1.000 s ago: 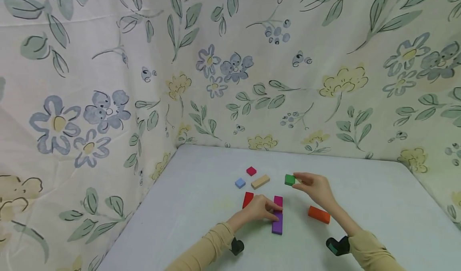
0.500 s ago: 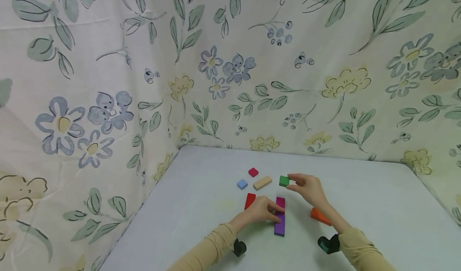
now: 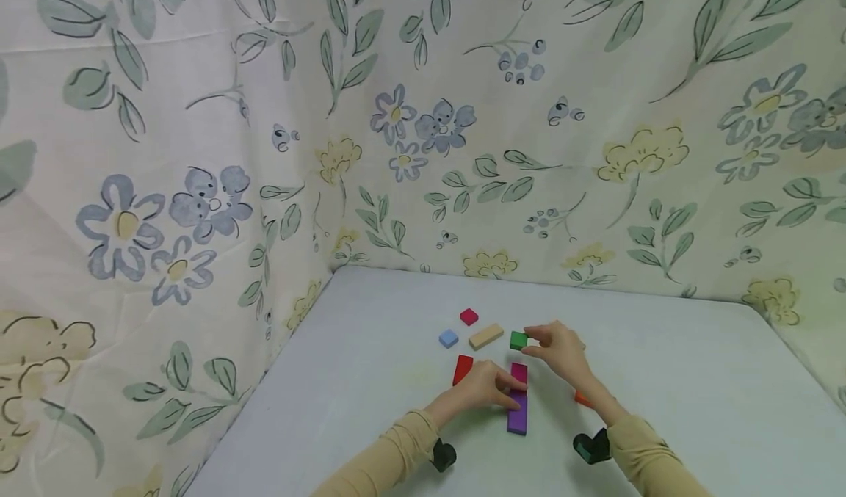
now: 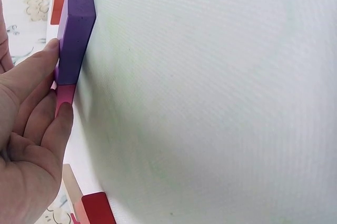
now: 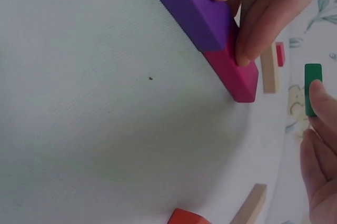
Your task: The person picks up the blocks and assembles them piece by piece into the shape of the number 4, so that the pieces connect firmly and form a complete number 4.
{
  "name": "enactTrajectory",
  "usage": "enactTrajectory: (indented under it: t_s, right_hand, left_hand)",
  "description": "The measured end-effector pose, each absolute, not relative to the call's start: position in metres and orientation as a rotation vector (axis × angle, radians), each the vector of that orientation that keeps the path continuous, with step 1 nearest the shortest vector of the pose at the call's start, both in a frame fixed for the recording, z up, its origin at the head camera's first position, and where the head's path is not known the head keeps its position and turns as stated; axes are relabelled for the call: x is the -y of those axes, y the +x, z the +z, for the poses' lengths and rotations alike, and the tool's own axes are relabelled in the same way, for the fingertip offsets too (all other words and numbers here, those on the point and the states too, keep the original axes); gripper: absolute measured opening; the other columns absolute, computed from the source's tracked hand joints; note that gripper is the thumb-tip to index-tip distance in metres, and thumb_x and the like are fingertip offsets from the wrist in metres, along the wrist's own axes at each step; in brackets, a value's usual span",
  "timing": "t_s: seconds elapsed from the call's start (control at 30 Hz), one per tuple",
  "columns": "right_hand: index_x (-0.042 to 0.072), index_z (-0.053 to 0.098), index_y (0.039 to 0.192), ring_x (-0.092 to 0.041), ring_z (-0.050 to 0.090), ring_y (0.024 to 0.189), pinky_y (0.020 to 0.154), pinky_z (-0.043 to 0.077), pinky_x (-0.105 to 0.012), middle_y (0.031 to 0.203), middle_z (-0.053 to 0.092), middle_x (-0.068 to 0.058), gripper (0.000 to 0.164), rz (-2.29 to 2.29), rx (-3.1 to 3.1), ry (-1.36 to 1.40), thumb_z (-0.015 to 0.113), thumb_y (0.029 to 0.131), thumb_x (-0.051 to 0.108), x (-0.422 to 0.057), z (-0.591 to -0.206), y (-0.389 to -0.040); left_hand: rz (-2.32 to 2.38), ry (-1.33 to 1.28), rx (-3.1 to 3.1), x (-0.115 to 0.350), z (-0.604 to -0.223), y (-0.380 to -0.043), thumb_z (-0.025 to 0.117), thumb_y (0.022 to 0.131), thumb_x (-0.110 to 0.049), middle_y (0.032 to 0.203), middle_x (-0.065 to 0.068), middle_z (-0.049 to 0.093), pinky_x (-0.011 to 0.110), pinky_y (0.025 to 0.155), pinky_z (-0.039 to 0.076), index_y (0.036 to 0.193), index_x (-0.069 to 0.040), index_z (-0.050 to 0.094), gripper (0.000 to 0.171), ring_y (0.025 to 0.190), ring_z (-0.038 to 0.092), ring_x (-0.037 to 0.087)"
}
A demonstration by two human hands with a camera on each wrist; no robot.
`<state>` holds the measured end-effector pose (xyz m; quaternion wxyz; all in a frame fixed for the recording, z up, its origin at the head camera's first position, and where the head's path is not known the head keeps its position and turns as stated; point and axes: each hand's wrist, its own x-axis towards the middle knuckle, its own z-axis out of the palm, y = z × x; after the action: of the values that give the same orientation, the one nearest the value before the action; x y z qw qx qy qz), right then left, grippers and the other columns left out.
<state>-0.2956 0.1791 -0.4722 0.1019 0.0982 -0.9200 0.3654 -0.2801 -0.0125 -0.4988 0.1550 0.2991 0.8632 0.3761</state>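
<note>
My right hand [image 3: 560, 352] pinches a small green block [image 3: 518, 340] between thumb and fingers, above the table beyond the magenta block [image 3: 520, 371]. The magenta block and a longer purple block [image 3: 518, 421] lie end to end in a line. My left hand [image 3: 477, 387] holds them at their join. In the left wrist view its thumb touches the purple block [image 4: 77, 39], and a fingertip rests on the magenta block [image 4: 64, 93]. A red block [image 3: 463, 368] lies just beyond the left hand, partly covered by it.
A tan block [image 3: 485, 336], a light blue block [image 3: 449, 338] and a crimson block [image 3: 469, 316] lie further back. An orange block [image 3: 582, 398] is mostly behind the right forearm. Another tan block [image 5: 250, 205] appears in the right wrist view. Floral cloth [image 3: 489, 211] hangs behind the white table [image 3: 370, 313].
The right hand has carried the green block left and slightly nearer, toward the magenta block's far end. Its forearm covers more of the orange block. The left hand stays at the join.
</note>
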Motion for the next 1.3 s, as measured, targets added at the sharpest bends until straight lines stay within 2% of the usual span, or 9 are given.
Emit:
enactTrajectory:
  t_s: [0.13,0.23,0.43,0.6,0.73,0.9,1.13,1.3]
  right_hand:
    - [0.000,0.070,0.107,-0.022,0.059,0.081,0.064,0.046,-0.021,0.094,0.062,-0.016,0.034,1.088,2.717,0.288,0.078,0.077,0.012,-0.181,-0.478,-0.296]
    - [-0.001,0.070,0.105,-0.020,0.055,0.079,0.063,0.042,-0.020,0.090,0.060,-0.013,0.034,1.084,2.697,0.310,0.079,0.075,0.011,-0.182,-0.483,-0.296]
    - [-0.003,0.071,0.102,-0.025,0.060,0.081,0.063,0.045,-0.019,0.083,0.055,-0.009,0.034,1.050,2.667,0.354,0.080,0.072,0.010,-0.185,-0.493,-0.297]
    - [-0.003,0.071,0.101,-0.030,0.065,0.085,0.067,0.053,-0.029,0.089,0.067,-0.012,0.032,1.056,2.661,0.360,0.080,0.073,0.009,-0.187,-0.497,-0.300]
    - [-0.003,0.071,0.101,-0.030,0.067,0.085,0.070,0.055,-0.038,0.093,0.073,-0.015,0.032,1.052,2.665,0.370,0.080,0.073,0.008,-0.187,-0.499,-0.302]
    - [-0.004,0.071,0.102,-0.030,0.067,0.084,0.070,0.055,-0.039,0.094,0.073,-0.016,0.032,1.054,2.668,0.382,0.079,0.073,0.007,-0.186,-0.500,-0.302]
    - [-0.003,0.071,0.101,-0.030,0.067,0.085,0.070,0.055,-0.040,0.095,0.073,-0.017,0.031,1.036,2.698,0.382,0.079,0.073,0.007,-0.184,-0.501,-0.301]
    - [-0.002,0.070,0.104,-0.030,0.065,0.087,0.073,0.053,-0.043,0.100,0.072,-0.017,0.032,1.049,2.762,0.340,0.078,0.075,0.009,-0.182,-0.499,-0.301]
  left_hand:
    - [1.069,0.872,-2.481,0.012,-0.500,-0.281,0.078,0.078,-0.015,0.087,-0.003,0.074,0.014,0.051,0.032,0.111,-0.017,0.072,0.034,0.063,0.040,-0.002]
    - [1.072,0.874,-2.481,0.012,-0.501,-0.280,0.078,0.077,-0.015,0.086,-0.003,0.074,0.014,0.051,0.031,0.111,-0.017,0.072,0.034,0.063,0.040,-0.003]
    - [1.082,0.866,-2.474,0.012,-0.504,-0.280,0.078,0.078,-0.015,0.081,-0.006,0.073,0.014,0.049,0.030,0.111,-0.017,0.072,0.034,0.062,0.039,-0.002]
    - [1.075,0.876,-2.479,0.012,-0.503,-0.280,0.078,0.078,-0.015,0.076,-0.008,0.070,0.015,0.048,0.029,0.111,-0.016,0.072,0.034,0.060,0.038,-0.002]
    - [1.066,0.886,-2.486,0.012,-0.502,-0.280,0.078,0.078,-0.015,0.077,-0.006,0.071,0.014,0.050,0.029,0.111,-0.017,0.072,0.034,0.061,0.038,-0.002]
    - [1.054,0.902,-2.497,0.011,-0.503,-0.280,0.078,0.077,-0.015,0.086,-0.005,0.074,0.013,0.053,0.033,0.111,-0.017,0.072,0.034,0.064,0.040,-0.004]
    - [1.056,0.896,-2.506,0.011,-0.504,-0.281,0.079,0.077,-0.015,0.076,-0.008,0.070,0.014,0.051,0.030,0.110,-0.018,0.073,0.034,0.061,0.037,-0.003]
    - [1.067,0.870,-2.500,0.011,-0.502,-0.281,0.079,0.077,-0.014,0.080,-0.007,0.072,0.014,0.049,0.030,0.110,-0.018,0.073,0.034,0.061,0.038,-0.002]
